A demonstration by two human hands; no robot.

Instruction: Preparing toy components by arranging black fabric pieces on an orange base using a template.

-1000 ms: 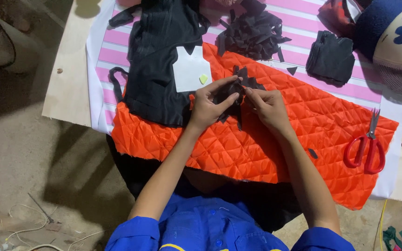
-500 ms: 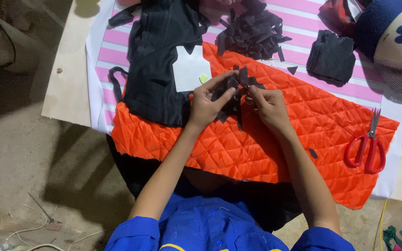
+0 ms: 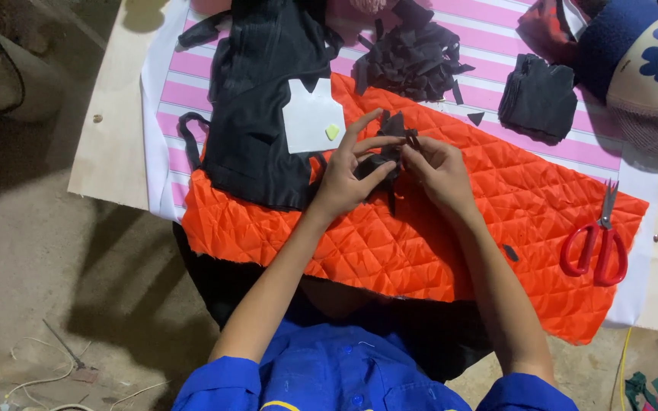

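Both my hands meet over an orange quilted fabric [image 3: 420, 243] spread on the table. My left hand [image 3: 348, 175] and my right hand [image 3: 439, 171] pinch a small bunch of black fabric pieces [image 3: 390, 141] between their fingertips, held just above the orange cloth. A white shirt-shaped paper template [image 3: 312, 118] with a small yellow chalk piece [image 3: 332, 132] lies on a black cloth [image 3: 260, 106] to the left of my hands.
Red-handled scissors [image 3: 595, 243] lie on the right end of the orange fabric. A heap of black scraps [image 3: 413, 57] and a stack of cut black pieces [image 3: 538, 95] sit on the pink striped sheet [image 3: 496, 46]. A cap with a flower print [image 3: 649, 61] lies at top right.
My fingers have shifted slightly on the black pieces, lifting them a little farther from me. Everything else stays where it was.
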